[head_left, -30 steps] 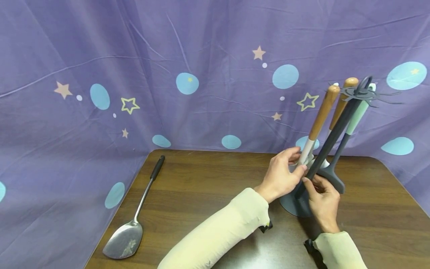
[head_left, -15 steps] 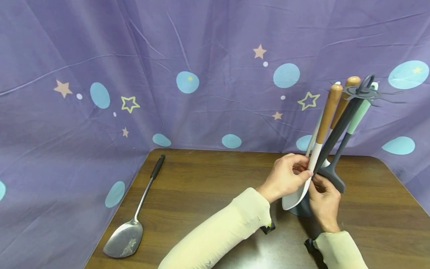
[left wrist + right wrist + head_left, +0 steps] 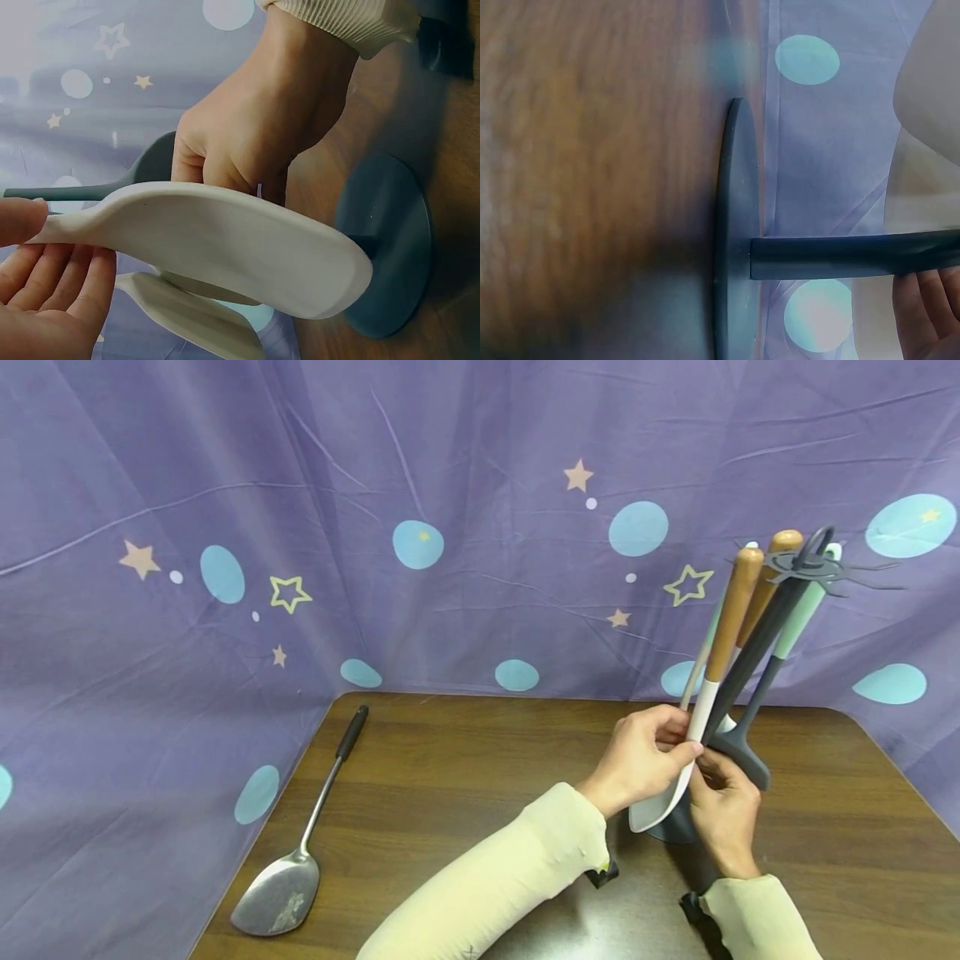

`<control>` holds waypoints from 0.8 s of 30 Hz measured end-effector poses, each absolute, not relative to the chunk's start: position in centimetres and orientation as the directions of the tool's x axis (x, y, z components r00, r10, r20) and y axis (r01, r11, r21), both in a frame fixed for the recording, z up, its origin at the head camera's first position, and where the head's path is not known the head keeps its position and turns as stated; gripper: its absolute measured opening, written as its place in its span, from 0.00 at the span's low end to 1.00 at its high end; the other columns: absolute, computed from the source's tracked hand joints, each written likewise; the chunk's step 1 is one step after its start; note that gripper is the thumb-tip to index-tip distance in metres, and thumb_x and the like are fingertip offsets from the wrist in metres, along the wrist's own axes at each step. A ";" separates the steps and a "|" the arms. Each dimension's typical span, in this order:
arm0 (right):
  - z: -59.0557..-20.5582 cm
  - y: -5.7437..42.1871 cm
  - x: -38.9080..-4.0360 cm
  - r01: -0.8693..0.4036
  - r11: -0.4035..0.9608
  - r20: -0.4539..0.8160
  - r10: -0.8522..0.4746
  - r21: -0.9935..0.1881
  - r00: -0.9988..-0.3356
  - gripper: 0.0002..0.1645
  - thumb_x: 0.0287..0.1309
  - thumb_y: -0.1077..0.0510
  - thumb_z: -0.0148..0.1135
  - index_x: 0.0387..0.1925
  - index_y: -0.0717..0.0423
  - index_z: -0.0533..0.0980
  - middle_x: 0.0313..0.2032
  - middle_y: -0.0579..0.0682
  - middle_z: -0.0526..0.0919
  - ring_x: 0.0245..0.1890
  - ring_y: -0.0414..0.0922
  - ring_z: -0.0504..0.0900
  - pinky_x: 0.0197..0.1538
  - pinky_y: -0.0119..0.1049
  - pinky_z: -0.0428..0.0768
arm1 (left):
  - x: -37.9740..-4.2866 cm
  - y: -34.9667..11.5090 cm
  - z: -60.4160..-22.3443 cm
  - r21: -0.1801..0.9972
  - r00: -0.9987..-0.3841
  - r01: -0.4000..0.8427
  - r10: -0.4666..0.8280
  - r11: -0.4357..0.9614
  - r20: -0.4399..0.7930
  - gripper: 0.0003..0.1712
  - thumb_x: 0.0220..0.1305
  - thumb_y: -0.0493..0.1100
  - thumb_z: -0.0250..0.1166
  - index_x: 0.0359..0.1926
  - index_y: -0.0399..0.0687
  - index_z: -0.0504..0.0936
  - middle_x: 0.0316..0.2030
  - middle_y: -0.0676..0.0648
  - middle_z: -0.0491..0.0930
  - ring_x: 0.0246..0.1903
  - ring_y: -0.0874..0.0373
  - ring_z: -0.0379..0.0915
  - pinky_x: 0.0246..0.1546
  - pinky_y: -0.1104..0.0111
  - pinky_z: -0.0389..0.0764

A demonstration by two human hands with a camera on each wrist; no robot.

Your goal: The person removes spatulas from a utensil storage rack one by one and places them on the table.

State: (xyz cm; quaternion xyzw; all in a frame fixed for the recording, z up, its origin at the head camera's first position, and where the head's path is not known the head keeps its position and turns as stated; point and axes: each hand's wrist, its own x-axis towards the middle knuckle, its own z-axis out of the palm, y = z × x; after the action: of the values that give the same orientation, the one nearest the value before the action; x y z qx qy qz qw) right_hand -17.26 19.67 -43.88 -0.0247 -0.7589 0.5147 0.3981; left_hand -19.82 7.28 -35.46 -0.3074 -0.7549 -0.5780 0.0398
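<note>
My left hand (image 3: pixel 641 756) pinches the white neck of a spatula with a wooden handle (image 3: pixel 733 610), between thumb and fingers. Its broad white head (image 3: pixel 232 240) points down in the left wrist view. The spatula stands along the dark pole of a utensil stand (image 3: pixel 765 631), its handle top beside the hook ring (image 3: pixel 813 568). My right hand (image 3: pixel 726 814) grips the pole low down, above the round base (image 3: pixel 739 225). Also at the stand are a dark-headed utensil with a green handle (image 3: pixel 798 618) and a second wooden handle (image 3: pixel 786 542); their hooks are partly hidden.
A steel wok spatula (image 3: pixel 277 893) with a black handle lies at the left of the wooden table (image 3: pixel 465 752). Behind the table hangs a purple curtain (image 3: pixel 495 568). Another pale head (image 3: pixel 191 315) shows behind the held spatula in the left wrist view.
The wooden-handled spatula has shifted slightly right and turned, so its white head now shows below my left hand. A thin-stemmed utensil behind it has come into sight. My right hand stays put.
</note>
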 end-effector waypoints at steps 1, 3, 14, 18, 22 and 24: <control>-43.9 19.7 -17.3 -0.375 0.468 0.580 0.445 -0.800 -0.682 0.08 0.52 0.73 0.63 0.36 0.74 0.80 0.27 0.21 0.75 0.27 0.22 0.75 0.33 0.14 0.72 | -19.8 7.2 -35.5 0.849 -0.810 0.509 0.416 0.145 0.414 0.10 0.58 0.30 0.65 0.42 0.35 0.80 0.36 0.44 0.84 0.31 0.78 0.73 0.36 0.85 0.76; -43.9 19.7 -17.3 -0.380 0.463 0.581 0.443 -0.800 -0.683 0.08 0.51 0.74 0.63 0.36 0.75 0.79 0.27 0.21 0.75 0.27 0.22 0.75 0.33 0.14 0.73 | -19.7 7.1 -35.5 0.845 -0.810 0.512 0.415 0.156 0.415 0.10 0.58 0.30 0.65 0.43 0.35 0.79 0.36 0.44 0.84 0.31 0.77 0.73 0.36 0.85 0.76; -43.7 19.5 -17.2 -0.376 0.449 0.569 0.456 -0.811 -0.684 0.08 0.52 0.74 0.63 0.36 0.76 0.79 0.27 0.21 0.75 0.27 0.22 0.75 0.33 0.14 0.73 | -19.5 6.4 -35.7 0.800 -0.774 0.575 0.431 0.172 0.464 0.13 0.58 0.30 0.65 0.45 0.35 0.78 0.36 0.44 0.84 0.31 0.76 0.74 0.35 0.85 0.76; -43.7 19.5 -17.3 -0.375 0.449 0.570 0.458 -0.811 -0.682 0.09 0.52 0.73 0.64 0.37 0.75 0.79 0.27 0.21 0.76 0.27 0.22 0.76 0.33 0.14 0.73 | -19.4 6.0 -35.8 0.785 -0.764 0.595 0.428 0.174 0.484 0.13 0.58 0.31 0.65 0.45 0.36 0.78 0.35 0.45 0.84 0.32 0.75 0.75 0.35 0.84 0.77; -43.9 19.6 -17.4 -0.374 0.447 0.568 0.463 -0.812 -0.680 0.10 0.52 0.72 0.64 0.37 0.75 0.80 0.27 0.21 0.77 0.26 0.23 0.76 0.32 0.14 0.72 | -19.3 5.7 -35.9 0.775 -0.756 0.607 0.428 0.175 0.495 0.12 0.58 0.31 0.65 0.44 0.36 0.78 0.34 0.45 0.84 0.31 0.75 0.75 0.35 0.84 0.77; -44.0 19.7 -17.4 -0.380 0.439 0.568 0.466 -0.814 -0.678 0.10 0.52 0.72 0.64 0.37 0.75 0.80 0.28 0.21 0.77 0.26 0.23 0.76 0.32 0.14 0.72 | -19.2 5.6 -35.8 0.767 -0.748 0.617 0.434 0.177 0.502 0.11 0.58 0.31 0.65 0.44 0.36 0.78 0.34 0.45 0.84 0.31 0.74 0.75 0.35 0.84 0.77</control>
State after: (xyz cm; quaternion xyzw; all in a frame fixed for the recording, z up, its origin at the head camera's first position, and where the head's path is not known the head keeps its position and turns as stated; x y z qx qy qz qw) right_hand -17.44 19.70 -44.00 -0.0286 -0.7481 0.5286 0.4001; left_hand -19.24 5.59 -35.85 -0.3449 -0.7623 -0.5411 0.0844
